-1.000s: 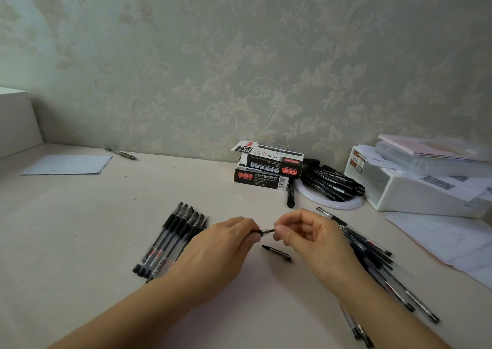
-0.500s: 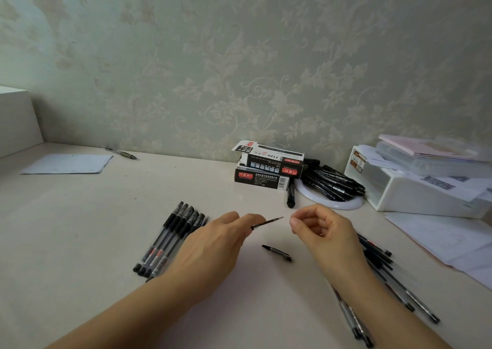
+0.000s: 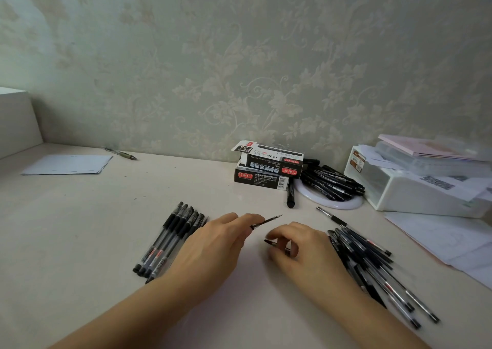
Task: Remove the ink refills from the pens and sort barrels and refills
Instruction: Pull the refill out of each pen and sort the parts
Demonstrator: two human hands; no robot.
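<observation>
Pinching a thin ink refill (image 3: 266, 221) between its fingertips, the left hand (image 3: 213, 247) is holding it tilted above the worktop (image 3: 80, 228), tip pointing toward the back edge. The right hand (image 3: 300, 247) is lying curled over a small black pen piece (image 3: 271, 243) on the worktop, its grip closing on it. Barrels (image 3: 170, 239) are lying in a row left of the hands; loose pens (image 3: 372, 263) are lying heaped toward the right edge.

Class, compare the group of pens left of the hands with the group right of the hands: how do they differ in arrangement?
The left group of pens lies in a neat row, side by side and parallel; the right group of pens is a loose heap with pens crossing and overlapping. The left group looks smaller and the right group spreads wider. Both lie flat on the table and hold dark pens with clear barrels.
</observation>
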